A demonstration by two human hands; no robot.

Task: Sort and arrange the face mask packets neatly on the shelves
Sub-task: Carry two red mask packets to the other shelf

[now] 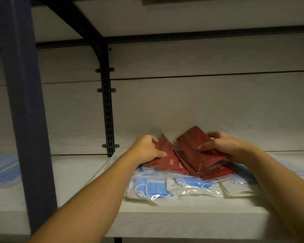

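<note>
Red mask packets (167, 159) are fanning out atop the blue packets (175, 189) on the pale shelf (81, 174), the left hand (146, 149) pinching one tilted packet while the right hand (225, 146) is gripping a raised red bundle (193, 146) (fingers curled round its edge).

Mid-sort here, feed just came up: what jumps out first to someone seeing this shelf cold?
The dark red mask packets stand out, fanned untidily at the middle of the white shelf on top of clear bags of blue masks. The left hand grips one tilted red packet and the right hand holds another raised red packet. More blue packets lie far left, behind a blue post.
</note>
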